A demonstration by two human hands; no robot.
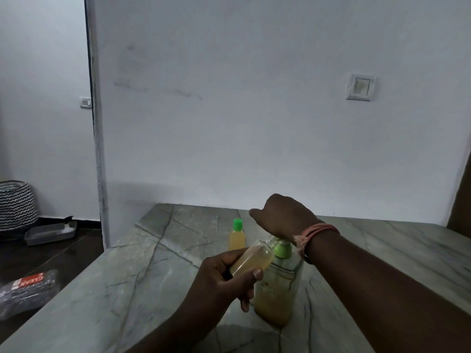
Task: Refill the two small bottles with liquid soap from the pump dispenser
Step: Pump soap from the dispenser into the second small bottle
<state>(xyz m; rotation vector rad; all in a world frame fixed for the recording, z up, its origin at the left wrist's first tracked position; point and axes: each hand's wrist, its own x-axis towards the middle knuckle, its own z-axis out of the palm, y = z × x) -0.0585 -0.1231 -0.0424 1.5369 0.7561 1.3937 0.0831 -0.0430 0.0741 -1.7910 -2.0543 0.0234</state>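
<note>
The pump dispenser is a clear bottle with a green pump collar and yellow soap in its lower half; it stands on the grey marble counter. My right hand rests on top of its pump head, which the hand hides. My left hand holds an uncapped small bottle tilted, its open neck up against the pump; it is mostly full of yellow soap. A second small bottle with a green cap stands upright just behind, filled with yellow liquid.
A white wall with a light switch rises right behind the counter. On the dark floor at left are a zigzag-patterned basket, a grey tray and a plastic-wrapped pack. A brown door edge shows at right.
</note>
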